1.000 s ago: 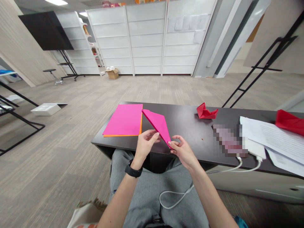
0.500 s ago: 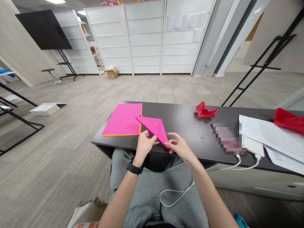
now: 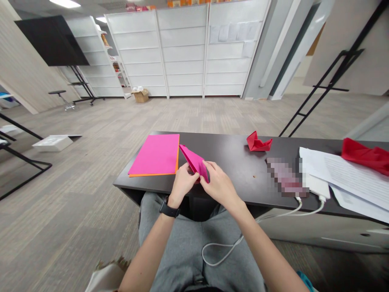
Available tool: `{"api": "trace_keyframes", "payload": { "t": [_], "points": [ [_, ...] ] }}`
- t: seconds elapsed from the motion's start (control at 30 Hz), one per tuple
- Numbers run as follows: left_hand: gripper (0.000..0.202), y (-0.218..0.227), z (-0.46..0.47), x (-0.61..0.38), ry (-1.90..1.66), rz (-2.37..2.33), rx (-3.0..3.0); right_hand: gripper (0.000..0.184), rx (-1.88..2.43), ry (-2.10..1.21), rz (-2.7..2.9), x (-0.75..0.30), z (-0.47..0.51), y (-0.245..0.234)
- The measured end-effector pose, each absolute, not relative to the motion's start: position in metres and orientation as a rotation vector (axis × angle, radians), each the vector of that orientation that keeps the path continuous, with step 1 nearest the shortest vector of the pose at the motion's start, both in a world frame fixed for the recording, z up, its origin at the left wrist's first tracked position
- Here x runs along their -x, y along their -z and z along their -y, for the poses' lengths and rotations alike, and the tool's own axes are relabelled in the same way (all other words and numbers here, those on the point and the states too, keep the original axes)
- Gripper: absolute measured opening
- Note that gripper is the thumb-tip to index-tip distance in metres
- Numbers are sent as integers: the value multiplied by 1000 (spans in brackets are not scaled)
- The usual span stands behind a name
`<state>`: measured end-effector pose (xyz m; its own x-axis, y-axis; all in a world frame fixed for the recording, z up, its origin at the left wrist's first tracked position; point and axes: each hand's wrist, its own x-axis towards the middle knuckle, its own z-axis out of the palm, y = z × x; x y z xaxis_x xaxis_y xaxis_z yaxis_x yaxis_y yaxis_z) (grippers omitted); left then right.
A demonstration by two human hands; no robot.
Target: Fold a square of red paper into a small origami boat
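Observation:
A folded pink paper (image 3: pixel 194 159) is held tilted over the dark table's front edge, its layers slightly parted on the left side. My left hand (image 3: pixel 183 181) grips its lower left edge, thumb against the fold. On the right, my right hand (image 3: pixel 217 181) is closed on the paper's right side, thumb and fingers pinching it. Both thumbs almost meet at the lower edge. Left of my hands lies a stack of flat pink sheets (image 3: pixel 154 154), with orange paper (image 3: pixel 152 175) showing beneath it.
A red folded paper boat (image 3: pixel 258 142) sits at the table's (image 3: pixel 225 142) back. To the right are a blurred phone-like item (image 3: pixel 285 176), a white charger (image 3: pixel 319 188) with cables, printed papers (image 3: pixel 358 174) and another red folded piece (image 3: pixel 364 153). A cable loop (image 3: pixel 219 259) crosses my lap.
The pink paper has been turned and tipped up, now showing narrower. My right hand has moved left and closed further round its right side; my left hand stays at the lower left.

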<state>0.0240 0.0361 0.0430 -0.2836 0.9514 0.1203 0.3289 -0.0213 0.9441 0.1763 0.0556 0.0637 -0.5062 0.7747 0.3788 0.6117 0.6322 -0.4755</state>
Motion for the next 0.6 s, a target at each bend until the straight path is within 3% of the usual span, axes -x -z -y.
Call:
{"api": "trace_keyframes", "payload": {
  "t": [0.17,0.43,0.6],
  "points": [
    [25,-43,-38,-20,-1230,-1667,-1452,60,1148,-262,2447,-169,-62,-67],
    [15,-43,-42,-16,-1219,-1747,-1531,57,1089,-334,2519,-169,-52,-70],
    [14,-42,-44,-18,-1208,-1681,-1511,51,1278,-247,2448,-160,-52,-70]
  ]
}}
